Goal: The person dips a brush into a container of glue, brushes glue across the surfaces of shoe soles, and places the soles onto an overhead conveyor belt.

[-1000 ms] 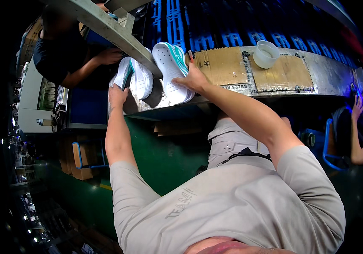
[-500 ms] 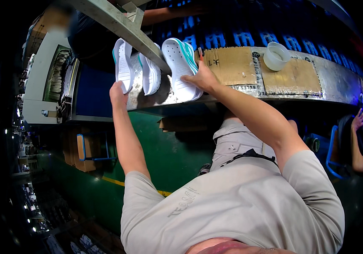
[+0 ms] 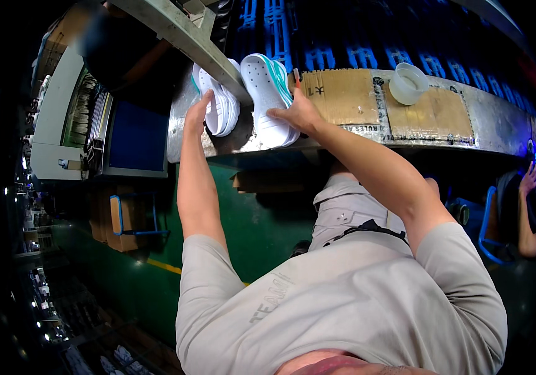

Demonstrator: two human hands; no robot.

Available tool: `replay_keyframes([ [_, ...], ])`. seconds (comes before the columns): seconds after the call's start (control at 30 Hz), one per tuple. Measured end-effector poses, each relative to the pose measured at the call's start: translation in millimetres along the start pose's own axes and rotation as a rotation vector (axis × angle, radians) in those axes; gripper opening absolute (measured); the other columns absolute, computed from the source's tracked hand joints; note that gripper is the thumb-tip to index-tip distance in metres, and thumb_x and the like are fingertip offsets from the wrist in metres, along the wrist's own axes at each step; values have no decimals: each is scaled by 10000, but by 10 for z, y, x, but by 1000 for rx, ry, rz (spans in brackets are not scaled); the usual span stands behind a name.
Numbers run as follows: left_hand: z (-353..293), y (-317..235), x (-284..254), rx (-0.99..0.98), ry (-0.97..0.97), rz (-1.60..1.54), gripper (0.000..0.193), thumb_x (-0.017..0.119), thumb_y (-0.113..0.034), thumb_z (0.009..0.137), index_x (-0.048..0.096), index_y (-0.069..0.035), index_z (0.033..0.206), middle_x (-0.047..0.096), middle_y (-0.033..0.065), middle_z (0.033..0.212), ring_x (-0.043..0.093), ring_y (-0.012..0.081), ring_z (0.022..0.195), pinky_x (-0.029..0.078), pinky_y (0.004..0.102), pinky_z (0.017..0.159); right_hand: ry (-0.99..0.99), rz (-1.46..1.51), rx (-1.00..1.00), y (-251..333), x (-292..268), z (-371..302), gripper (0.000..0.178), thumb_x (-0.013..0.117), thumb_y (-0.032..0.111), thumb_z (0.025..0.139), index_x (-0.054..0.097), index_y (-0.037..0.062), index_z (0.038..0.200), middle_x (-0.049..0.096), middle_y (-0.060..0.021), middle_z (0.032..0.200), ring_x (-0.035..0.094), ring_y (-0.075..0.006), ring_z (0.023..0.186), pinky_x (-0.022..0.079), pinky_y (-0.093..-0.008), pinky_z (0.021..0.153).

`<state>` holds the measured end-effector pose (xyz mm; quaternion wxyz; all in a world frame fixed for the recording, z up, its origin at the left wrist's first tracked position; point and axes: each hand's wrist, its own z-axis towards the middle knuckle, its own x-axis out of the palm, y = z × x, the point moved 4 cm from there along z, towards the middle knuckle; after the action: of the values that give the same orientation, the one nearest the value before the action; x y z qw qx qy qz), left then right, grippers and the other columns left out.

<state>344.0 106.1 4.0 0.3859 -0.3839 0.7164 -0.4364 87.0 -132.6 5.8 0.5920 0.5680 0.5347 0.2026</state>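
My left hand (image 3: pixel 198 112) is closed on a white shoe sole (image 3: pixel 203 80) with a teal edge, its thumb over the near inner part. That sole stands pressed against more white soles (image 3: pixel 225 116) on the metal bench, partly behind a slanted metal bar. To the right, my right hand (image 3: pixel 300 115) grips the side of another stack of white and teal shoe soles (image 3: pixel 263 87), thumb on the top sole's inner face. A thin brush (image 3: pixel 297 77) with an orange-red handle sticks up from the right hand's fingers; its lower end is hidden.
The metal bar (image 3: pixel 187 45) crosses above the bench (image 3: pixel 499 128). Flattened cardboard (image 3: pixel 337 97) and a translucent plastic cup (image 3: pixel 408 84) lie to the right. Beyond runs a blue-lit rack conveyor (image 3: pixel 362 56). Another person's hands (image 3: pixel 530 178) show at far right; one more person stands far left.
My left hand has moved right with its sole, bringing it against the neighbouring soles. My right hand stays on its stack. The far person's arm has drawn back from the conveyor.
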Motion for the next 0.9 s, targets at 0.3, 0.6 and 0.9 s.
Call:
replay_keyframes([
  [0.3,-368,97,192,88,162,-175,573,828,-246,878,606,34,1325,721,138,1197,708,248,1044,549,381,929,18,-14,-75,41,92,2,927,870,488,763,471,-110,1347,644,-313,1299,645,-406,1220,497,-416,1059],
  [0.6,-1337,274,678,190,33,-352,520,769,-76,894,570,63,1354,694,155,1248,692,254,1091,539,374,962,-38,118,-233,11,-45,-381,888,901,253,740,442,-29,1447,660,-251,1280,667,-344,1162,516,-393,1026],
  [0.9,-2061,542,1210,251,68,-434,621,774,-44,890,487,54,1432,647,128,1310,657,222,1133,515,360,1000,107,201,-313,-112,-559,-708,843,864,93,723,448,-18,1449,633,-205,1313,622,-292,1199,483,-368,1050],
])
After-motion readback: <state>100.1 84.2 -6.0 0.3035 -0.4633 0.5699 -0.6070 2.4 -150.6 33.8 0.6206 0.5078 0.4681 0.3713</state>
